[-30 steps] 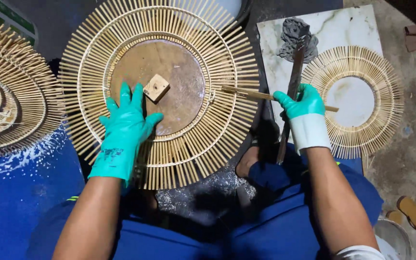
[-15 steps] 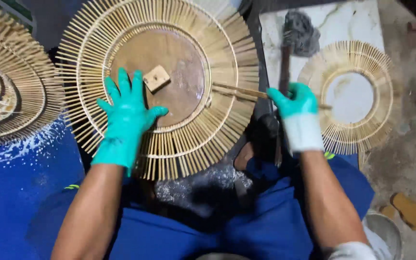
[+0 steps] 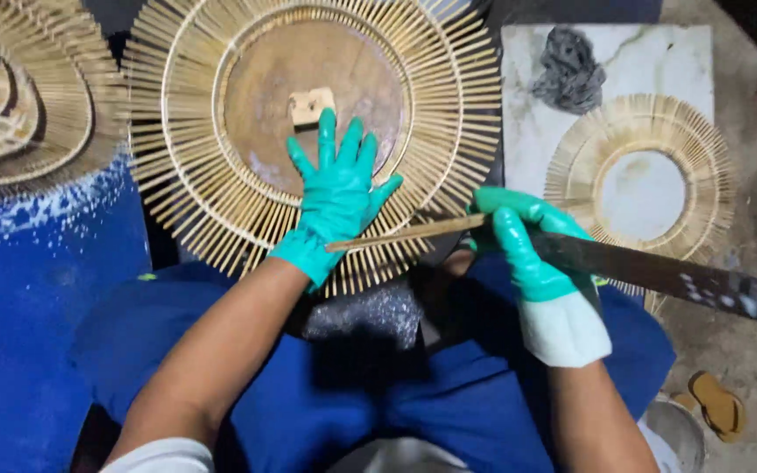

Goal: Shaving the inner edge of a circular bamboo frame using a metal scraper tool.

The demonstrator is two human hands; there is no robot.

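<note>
**Bamboo strip and blade in one fist, other palm flat on the sunburst frame**

While I watch from the head view, my left hand [image 3: 336, 197] in its teal glove lies flat with fingers spread on the big sunburst frame [image 3: 313, 140] of bamboo sticks, palm over the inner rings at the frame's near edge and fingertips reaching onto the brown round board [image 3: 308, 88] at its centre. It pinches nothing; it only presses down. Just beyond the fingertips sits a small wooden block [image 3: 311, 106] on that board, apart from the glove.

My right hand [image 3: 532, 250], gloved in teal with a white cuff, is curled tight around a thin bamboo strip [image 3: 405, 235] and the handle end of a long dark blade [image 3: 668, 276]. From the fist the strip runs leftward, crossing over the frame's near spokes and ending just under the wrist of my left hand; whether it touches the glove I cannot tell. In the opposite direction the blade runs out toward the right edge of the picture.

Past the right hand, a smaller sunburst frame [image 3: 641, 180] lies on a white marble slab [image 3: 659, 61] with a grey rag [image 3: 569, 70] at the slab's far end. More frames [image 3: 24, 105] are stacked at far left beside a blue sheet [image 3: 37, 289]. A sandal [image 3: 716, 403] rests on the floor at lower right.
</note>
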